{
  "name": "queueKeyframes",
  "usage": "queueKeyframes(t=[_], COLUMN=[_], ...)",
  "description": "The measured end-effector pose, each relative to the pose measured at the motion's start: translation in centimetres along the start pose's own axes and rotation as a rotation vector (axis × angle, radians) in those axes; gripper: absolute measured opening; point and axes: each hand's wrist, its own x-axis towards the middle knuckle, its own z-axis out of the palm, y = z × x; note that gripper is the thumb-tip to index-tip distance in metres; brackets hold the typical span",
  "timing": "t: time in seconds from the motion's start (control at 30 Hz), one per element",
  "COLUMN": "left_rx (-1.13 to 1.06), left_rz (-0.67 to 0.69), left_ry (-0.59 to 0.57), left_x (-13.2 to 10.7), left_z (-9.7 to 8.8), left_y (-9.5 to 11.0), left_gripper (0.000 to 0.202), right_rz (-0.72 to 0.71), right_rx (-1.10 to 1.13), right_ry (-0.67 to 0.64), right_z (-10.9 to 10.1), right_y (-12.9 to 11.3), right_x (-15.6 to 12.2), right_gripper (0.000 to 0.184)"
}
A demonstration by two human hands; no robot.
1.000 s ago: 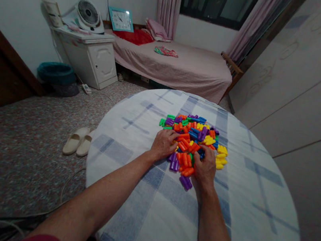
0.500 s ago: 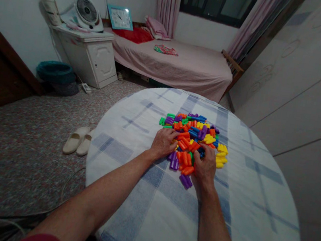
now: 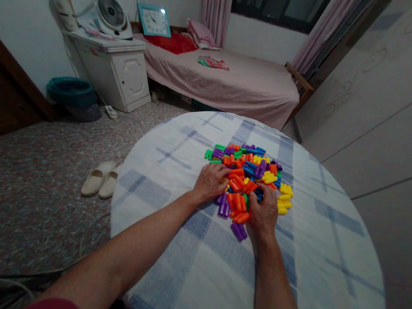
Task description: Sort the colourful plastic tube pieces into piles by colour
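A loose pile of plastic toy building blocks (image 3: pixel 238 186) lies near the middle of the round table (image 3: pixel 217 285). They are orange, purple, yellow, green and blue, shaped like joined tubes. My left hand (image 3: pixel 210 182) rests against the pile's left side, thumb and fingers apart, fingertips touching orange blocks. On the right side lies my right hand (image 3: pixel 264 214), thumb and forefinger spread around the edge of the blocks by a dark blue one. Neither hand lifts a block. A purple block (image 3: pixel 238 231) sits at the near edge, and yellow blocks (image 3: pixel 285 199) lie right of my right hand.
A blue-and-white checked cloth covers the table. Beyond it stands a bed (image 3: pixel 248 78) with a pink sheet. At the left are a white cabinet (image 3: pixel 128 78) with a fan (image 3: pixel 111 11), a bin (image 3: pixel 71 95) and slippers (image 3: pixel 96 179). A pale wardrobe (image 3: pixel 396 126) stands right.
The view has shifted very slightly. Both hands and the blocks stay in the same places.
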Motion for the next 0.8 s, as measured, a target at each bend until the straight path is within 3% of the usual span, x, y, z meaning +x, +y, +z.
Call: queueKeyframes(t=[0.8], left_rx=[0.003], left_rz=[0.003], left_ry=[0.009], left_x=[-0.08], left_z=[0.12], left_y=[-0.15], left_gripper=[0.03], right_rz=[0.002], right_rx=[-0.006], right_ry=[-0.011], right_z=[0.24], right_y=[0.54], right_x=[0.02], right_gripper=[0.026])
